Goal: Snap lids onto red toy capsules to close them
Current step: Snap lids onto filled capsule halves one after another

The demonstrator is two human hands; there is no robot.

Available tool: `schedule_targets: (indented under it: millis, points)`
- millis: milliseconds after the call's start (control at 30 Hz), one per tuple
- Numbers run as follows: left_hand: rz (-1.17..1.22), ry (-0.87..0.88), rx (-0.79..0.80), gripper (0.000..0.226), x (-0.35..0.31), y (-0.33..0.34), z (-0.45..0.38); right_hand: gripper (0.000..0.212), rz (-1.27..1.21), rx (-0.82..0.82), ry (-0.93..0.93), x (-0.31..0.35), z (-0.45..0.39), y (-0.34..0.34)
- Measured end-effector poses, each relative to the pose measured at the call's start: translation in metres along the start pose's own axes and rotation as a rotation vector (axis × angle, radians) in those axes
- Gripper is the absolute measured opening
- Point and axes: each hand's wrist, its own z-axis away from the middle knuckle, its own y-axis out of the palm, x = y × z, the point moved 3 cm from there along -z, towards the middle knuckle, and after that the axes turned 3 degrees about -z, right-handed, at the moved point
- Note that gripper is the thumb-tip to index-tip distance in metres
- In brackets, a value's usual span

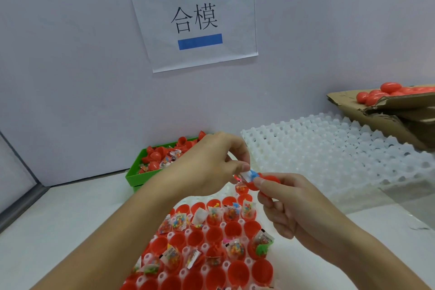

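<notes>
White table (70, 219) with green bin (136, 175), white cell tray (341, 148), capsule-filled tray (188, 275), cardboard box (376, 115).

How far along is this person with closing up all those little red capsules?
Done: closed red capsules are piled in the cardboard box at right. In hand: the right hand grips an open capsule half while the left hand pinches a small packet at its mouth; no lid on yet. Left: the tray below holds many open red halves, some with packets, some bare.
</notes>
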Motion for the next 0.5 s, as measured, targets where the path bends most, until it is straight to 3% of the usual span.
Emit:
schedule_targets:
  millis: [167,367,500]
  points:
    - [0.089,-0.012,-0.051,0.018,0.002,-0.001,0.004,0.032,-0.03,-0.021,0.008,0.0,0.001,-0.001]
    - [0.17,-0.049,-0.089,0.047,0.01,0.0,0.015,0.035,-0.076,0.003,-0.008,0.002,0.002,-0.002]
    - [0.414,-0.064,-0.016,0.041,0.013,0.015,0.026,0.027,-0.149,0.102,-0.034,0.007,0.005,0.002]
